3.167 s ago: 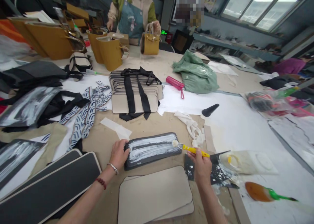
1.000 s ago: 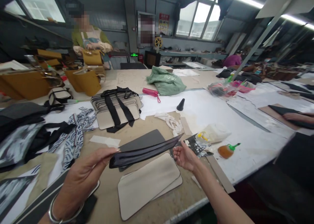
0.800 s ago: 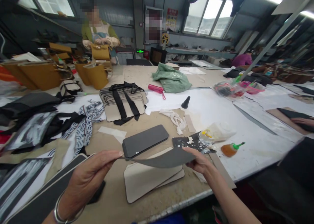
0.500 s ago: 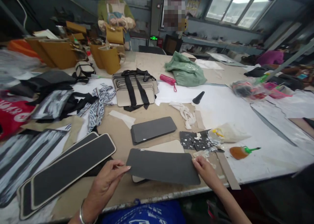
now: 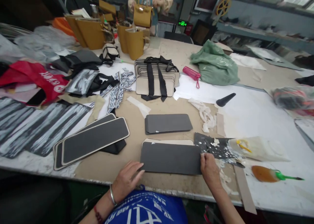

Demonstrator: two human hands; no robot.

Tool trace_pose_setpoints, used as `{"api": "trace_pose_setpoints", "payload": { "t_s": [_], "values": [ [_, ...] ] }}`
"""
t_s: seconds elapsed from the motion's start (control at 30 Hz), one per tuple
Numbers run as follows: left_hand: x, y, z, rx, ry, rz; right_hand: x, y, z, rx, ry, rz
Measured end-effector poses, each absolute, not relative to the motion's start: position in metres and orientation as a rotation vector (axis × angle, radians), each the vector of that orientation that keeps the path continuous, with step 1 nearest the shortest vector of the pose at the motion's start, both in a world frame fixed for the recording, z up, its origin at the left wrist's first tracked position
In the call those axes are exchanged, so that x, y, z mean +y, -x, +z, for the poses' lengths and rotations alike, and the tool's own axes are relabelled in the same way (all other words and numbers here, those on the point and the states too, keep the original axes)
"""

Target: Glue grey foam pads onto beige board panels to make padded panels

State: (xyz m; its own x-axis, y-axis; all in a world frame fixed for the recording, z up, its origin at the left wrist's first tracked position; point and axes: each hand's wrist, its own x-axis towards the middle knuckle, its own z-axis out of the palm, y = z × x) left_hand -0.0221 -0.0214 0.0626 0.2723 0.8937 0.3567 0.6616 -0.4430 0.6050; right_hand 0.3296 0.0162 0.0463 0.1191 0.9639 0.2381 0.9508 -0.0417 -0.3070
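A dark grey rectangular panel lies flat over a beige, round-cornered board, whose far edge shows behind it. My right hand pinches the panel's right edge between thumb and fingers. At the lower left corner, my left hand touches the panel's edge with its fingertips, thumb and forefinger apart. Just beyond lies a small stack of dark grey panels. To the left, long dark panels with beige borders overlap one another.
Right of the panel are a glue-spattered dark sheet, a plastic bag and an amber bottle with green nozzle. Farther back sit strapped boards, a pink pouch and a green bag. A co-worker holds a tan bag.
The dark grey panel has come down from a tilt to lie flat over the beige board. My left hand's pinch has loosened. The view has turned left and down.
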Motion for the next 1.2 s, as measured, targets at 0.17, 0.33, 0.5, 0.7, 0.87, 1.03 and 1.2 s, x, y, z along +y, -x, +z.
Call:
{"api": "trace_pose_setpoints", "payload": {
  "t_s": [0.17, 0.33, 0.5, 0.7, 0.87, 1.03, 1.2],
  "values": [
    [-0.021, 0.015, 0.052, 1.493, -2.084, 0.874, 0.028, -0.335, 0.034, -1.884, 1.968, 0.123],
    [-0.021, 0.003, 0.046, 1.594, -1.895, 0.696, 0.040, -0.343, 0.025, -1.887, 1.985, 0.210],
    [-0.019, -0.005, 0.040, 1.663, -1.754, 0.635, 0.051, -0.346, 0.019, -1.892, 2.030, 0.295],
    [-0.018, -0.009, 0.033, 1.727, -1.612, 0.575, 0.057, -0.347, 0.012, -1.957, 2.075, 0.350],
    [-0.017, -0.011, 0.030, 1.739, -1.565, 0.578, 0.060, -0.349, 0.008, -1.966, 2.082, 0.372],
    [-0.016, -0.011, 0.028, 1.765, -1.503, 0.592, 0.062, -0.350, 0.004, -1.992, 2.029, 0.372],
    [-0.015, -0.010, 0.028, 1.753, -1.480, 0.546, 0.060, -0.346, 0.001, -2.025, 2.061, 0.299]
  ]
}}
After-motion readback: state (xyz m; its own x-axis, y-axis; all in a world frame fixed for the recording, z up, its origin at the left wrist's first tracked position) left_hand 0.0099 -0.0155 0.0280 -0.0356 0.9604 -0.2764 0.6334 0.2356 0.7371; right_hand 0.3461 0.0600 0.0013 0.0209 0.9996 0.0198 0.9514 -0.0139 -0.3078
